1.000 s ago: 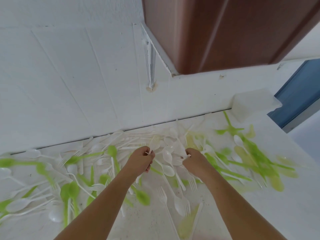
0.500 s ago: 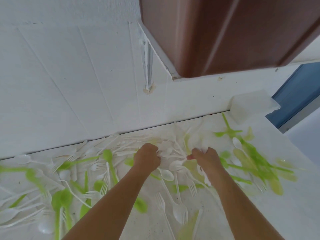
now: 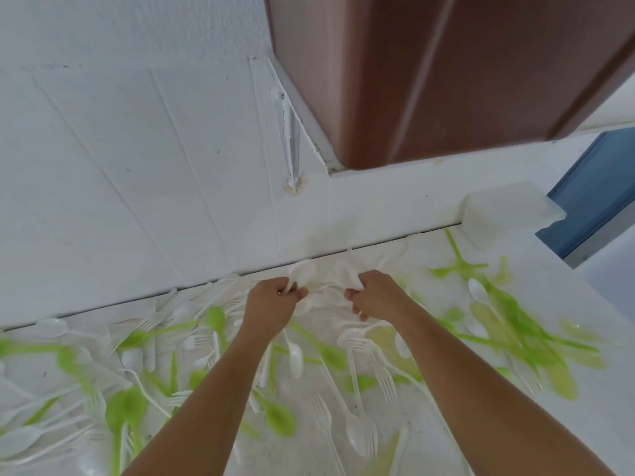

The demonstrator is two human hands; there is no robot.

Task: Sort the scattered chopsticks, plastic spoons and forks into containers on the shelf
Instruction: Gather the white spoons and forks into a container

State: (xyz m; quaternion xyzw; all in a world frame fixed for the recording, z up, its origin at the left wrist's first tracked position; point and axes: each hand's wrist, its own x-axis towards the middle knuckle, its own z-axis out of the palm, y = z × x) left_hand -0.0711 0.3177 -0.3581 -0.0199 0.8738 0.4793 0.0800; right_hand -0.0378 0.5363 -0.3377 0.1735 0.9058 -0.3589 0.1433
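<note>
White and green plastic spoons and forks lie scattered over a white counter (image 3: 584, 424) against a white wall. My left hand (image 3: 271, 305) grips a white spoon (image 3: 302, 273) whose bowl sticks up above the fist. My right hand (image 3: 376, 297) is curled round several white utensils (image 3: 348, 274) near the wall edge. Both hands are close together over the middle of the pile. A green spoon (image 3: 214, 319) lies just left of my left wrist. White forks (image 3: 357, 345) lie between my forearms.
A translucent white container (image 3: 508, 211) stands at the back right of the counter by the wall. A brown cabinet (image 3: 446, 73) hangs overhead. A blue panel (image 3: 598, 187) is at the far right past the counter's edge. Green utensils (image 3: 515, 324) are dense on the right.
Both hands have moved away from me toward the wall and now hold white utensils lifted off the pile. The view has tilted slightly.
</note>
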